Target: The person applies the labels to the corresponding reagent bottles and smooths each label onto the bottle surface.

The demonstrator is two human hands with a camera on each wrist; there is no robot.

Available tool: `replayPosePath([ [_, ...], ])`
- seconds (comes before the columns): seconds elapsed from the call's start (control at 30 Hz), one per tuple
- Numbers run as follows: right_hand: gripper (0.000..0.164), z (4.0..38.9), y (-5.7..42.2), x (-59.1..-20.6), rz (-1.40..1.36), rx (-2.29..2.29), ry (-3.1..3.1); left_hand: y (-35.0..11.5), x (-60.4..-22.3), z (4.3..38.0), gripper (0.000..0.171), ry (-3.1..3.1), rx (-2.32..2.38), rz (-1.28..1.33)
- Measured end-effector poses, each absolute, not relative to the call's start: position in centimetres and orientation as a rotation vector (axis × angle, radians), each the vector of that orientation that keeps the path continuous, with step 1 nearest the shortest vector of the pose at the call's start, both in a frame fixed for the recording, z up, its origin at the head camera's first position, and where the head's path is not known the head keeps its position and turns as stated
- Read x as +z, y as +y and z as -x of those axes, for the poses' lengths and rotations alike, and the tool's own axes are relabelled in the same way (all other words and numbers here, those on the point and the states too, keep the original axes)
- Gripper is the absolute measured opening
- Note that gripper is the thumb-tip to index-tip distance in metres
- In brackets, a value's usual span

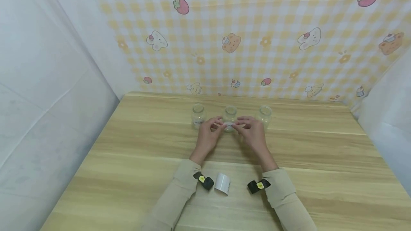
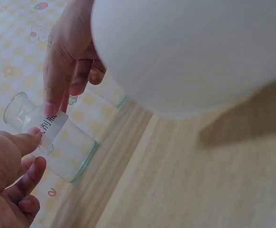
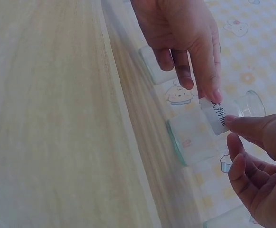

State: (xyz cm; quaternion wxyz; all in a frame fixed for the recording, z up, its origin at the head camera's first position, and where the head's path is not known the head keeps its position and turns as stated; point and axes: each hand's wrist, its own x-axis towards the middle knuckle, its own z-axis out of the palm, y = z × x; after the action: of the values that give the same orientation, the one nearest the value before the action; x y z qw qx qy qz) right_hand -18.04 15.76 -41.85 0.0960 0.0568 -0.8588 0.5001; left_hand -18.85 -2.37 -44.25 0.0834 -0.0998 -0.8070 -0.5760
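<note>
My left hand [image 1: 208, 136] and right hand [image 1: 255, 136] meet at the middle clear glass jar [image 1: 230, 111], one on each side. Between their thumbs and fingers they pinch the two ends of a white label [image 1: 229, 125] with black lettering. The label lies across the jar's front; in the left wrist view, the left thumb [image 2: 31, 137] covers part of the lettering. From the right wrist view, the label [image 3: 219, 116] sits below the jar's neck. How firmly it touches the glass cannot be told.
A second glass jar [image 1: 198, 113], bearing a lettered label, stands left of the middle one. To the right is a third jar [image 1: 265, 111], partly behind my right hand. A curled white sheet [image 1: 222, 184] lies on the wooden table [image 1: 144, 188] between my forearms. Patterned cloth [image 1: 266, 60] hangs behind.
</note>
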Motion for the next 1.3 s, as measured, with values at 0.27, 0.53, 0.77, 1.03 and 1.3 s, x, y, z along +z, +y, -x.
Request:
replayPosePath([
  [0.27, 0.018, 18.00, 15.73, -41.75, -0.161, 1.492, -2.542, -2.40, -44.14, 18.82, 0.015, -2.419, -1.712, 0.304],
  [0.53, 0.019, 18.05, 15.80, -41.74, -0.158, 1.483, -2.552, -2.34, -44.02, 18.78, 0.014, -2.413, -1.702, 0.313],
  [0.77, 0.020, 17.91, 15.77, -41.59, -0.161, 1.484, -2.552, -2.31, -44.06, 18.73, 0.014, -2.413, -1.676, 0.326],
  [1.03, 0.023, 17.92, 15.77, -41.68, -0.175, 1.482, -2.553, -2.29, -44.08, 18.63, 0.013, -2.436, -1.656, 0.310],
  [1.3, 0.022, 17.86, 15.76, -41.65, -0.163, 1.505, -2.538, -2.23, -44.05, 18.55, 0.014, -2.433, -1.644, 0.300],
])
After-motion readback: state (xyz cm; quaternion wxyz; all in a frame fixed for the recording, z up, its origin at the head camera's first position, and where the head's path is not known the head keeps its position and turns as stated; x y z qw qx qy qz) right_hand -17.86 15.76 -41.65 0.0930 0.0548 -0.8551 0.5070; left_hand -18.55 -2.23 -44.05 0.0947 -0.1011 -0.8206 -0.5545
